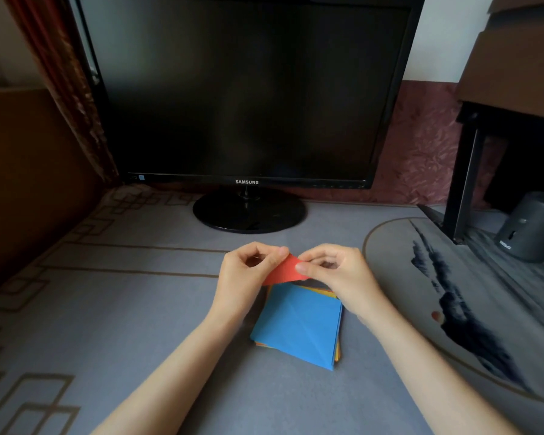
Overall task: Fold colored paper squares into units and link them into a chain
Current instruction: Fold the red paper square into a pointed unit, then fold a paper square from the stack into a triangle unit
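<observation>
Head view: both hands, left hand [248, 271] and right hand [333, 271], hold a red paper [285, 271] above the paper stack [299, 324] on the desk [139, 309], fingers [305, 269] pinching its edges, probably to begin folding a unit.

Dim desk corner, dark Samsung monitor [248, 89] centre back.
Grey desk mat [139, 309] with brown line pattern at left; round ink-landscape mat [421, 277] at right. Reddish curtain [66, 73] by monitor's left edge. White wall [437, 36] over maroon patterned band [421, 146]. Black stand [465, 183] under cardboard box [515, 58]; grey cylinder [528, 227] near its leg.
</observation>
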